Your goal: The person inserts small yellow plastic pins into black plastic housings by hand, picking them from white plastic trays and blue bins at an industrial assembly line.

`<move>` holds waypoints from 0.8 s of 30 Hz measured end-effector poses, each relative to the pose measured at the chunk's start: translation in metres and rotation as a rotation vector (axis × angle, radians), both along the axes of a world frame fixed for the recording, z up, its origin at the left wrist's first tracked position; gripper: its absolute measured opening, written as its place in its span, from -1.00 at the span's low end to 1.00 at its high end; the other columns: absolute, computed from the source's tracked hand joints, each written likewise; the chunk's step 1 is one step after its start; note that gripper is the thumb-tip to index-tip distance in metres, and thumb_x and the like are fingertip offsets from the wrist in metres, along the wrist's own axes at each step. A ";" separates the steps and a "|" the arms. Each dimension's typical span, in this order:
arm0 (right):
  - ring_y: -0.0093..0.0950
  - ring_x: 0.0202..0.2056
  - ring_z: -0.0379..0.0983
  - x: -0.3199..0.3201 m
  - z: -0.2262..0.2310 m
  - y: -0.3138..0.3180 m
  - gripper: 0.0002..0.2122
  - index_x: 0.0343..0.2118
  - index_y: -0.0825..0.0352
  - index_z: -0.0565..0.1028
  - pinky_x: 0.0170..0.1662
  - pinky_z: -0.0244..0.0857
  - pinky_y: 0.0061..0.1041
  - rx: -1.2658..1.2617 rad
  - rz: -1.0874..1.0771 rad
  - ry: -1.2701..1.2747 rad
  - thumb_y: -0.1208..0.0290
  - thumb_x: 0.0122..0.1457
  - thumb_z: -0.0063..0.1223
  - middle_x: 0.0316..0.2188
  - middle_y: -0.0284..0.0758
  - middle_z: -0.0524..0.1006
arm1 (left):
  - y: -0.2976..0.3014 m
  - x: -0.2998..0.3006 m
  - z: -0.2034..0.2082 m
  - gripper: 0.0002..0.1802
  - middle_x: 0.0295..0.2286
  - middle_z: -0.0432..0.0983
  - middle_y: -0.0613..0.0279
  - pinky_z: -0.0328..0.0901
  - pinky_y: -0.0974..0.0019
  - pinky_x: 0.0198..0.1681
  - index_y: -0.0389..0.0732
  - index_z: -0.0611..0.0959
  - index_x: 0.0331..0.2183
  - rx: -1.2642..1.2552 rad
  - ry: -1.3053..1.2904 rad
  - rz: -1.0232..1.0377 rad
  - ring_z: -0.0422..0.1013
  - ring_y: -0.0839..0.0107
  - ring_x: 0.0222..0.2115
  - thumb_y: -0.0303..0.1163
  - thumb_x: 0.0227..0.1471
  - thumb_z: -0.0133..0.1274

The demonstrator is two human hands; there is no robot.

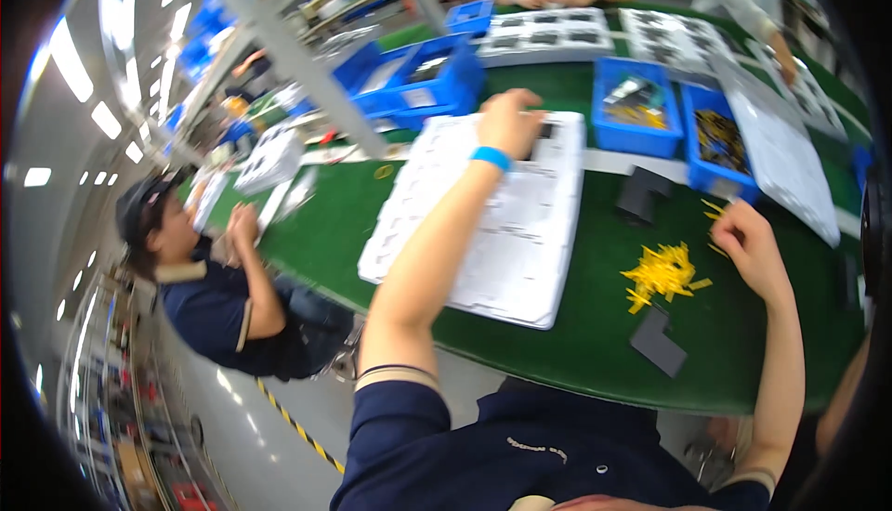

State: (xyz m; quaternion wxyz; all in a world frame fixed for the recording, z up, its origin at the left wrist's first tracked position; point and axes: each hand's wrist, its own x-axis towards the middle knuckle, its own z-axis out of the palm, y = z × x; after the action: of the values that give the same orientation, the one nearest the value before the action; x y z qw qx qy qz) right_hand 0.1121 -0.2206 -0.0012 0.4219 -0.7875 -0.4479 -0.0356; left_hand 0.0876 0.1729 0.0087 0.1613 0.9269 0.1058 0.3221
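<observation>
My left hand (511,125), with a blue wristband, reaches over the far part of a white moulded tray (502,265). Its fingers are curled beside a small dark piece (546,142); what they grip is partly hidden and blurred. On the right, my right hand (746,242) is closed just above the table, with thin yellow strips (714,209) sticking out by its fingertips. To its left lies a loose pile of yellow strips (664,271). One dark grey flat piece (658,342) with a notch sits nearer me, and another dark piece (643,195) lies beyond the pile.
Blue bins (636,135) stand beyond the pile, one holding yellow and dark parts (720,139). White trays (544,37) with dark parts line the far side. A grey post (307,65) rises at back left. A co-worker (223,279) stands left; others work opposite.
</observation>
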 end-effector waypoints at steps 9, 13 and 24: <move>-0.60 -0.47 0.37 -0.038 0.002 0.028 -0.90 -0.48 0.45 0.44 -0.46 0.26 -0.68 0.213 0.093 0.191 0.76 -0.08 0.01 -0.47 -0.33 0.40 | -0.171 -0.096 0.023 -0.86 -0.59 0.54 0.19 0.36 0.20 -0.46 -0.14 0.63 -0.47 -0.160 0.234 -0.624 0.48 0.16 -0.51 -0.29 -0.11 0.12; -0.54 -0.47 0.36 -0.042 0.010 0.034 -0.89 -0.51 0.42 0.43 -0.44 0.24 -0.63 0.188 0.114 0.085 0.76 -0.13 0.04 -0.49 -0.31 0.41 | -0.177 -0.101 0.010 -0.88 -0.59 0.52 0.19 0.34 0.19 -0.49 -0.16 0.61 -0.49 -0.237 0.139 -0.694 0.47 0.15 -0.53 -0.33 -0.10 0.10; -0.43 -0.47 0.36 -0.046 0.009 0.033 -0.86 -0.55 0.38 0.43 -0.40 0.22 -0.52 0.142 0.097 -0.046 0.71 -0.20 0.12 -0.53 -0.31 0.42 | -0.175 -0.098 0.003 -0.87 -0.59 0.53 0.12 0.34 0.23 -0.49 -0.23 0.60 -0.49 -0.370 0.158 -0.685 0.48 0.17 -0.55 -0.37 -0.11 0.09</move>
State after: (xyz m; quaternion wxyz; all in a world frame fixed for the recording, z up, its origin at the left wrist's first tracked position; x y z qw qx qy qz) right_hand 0.0661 -0.1871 0.0078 0.4676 -0.7319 -0.4913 -0.0651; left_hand -0.0105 -0.0020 0.0116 0.4149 0.8858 -0.1412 0.1529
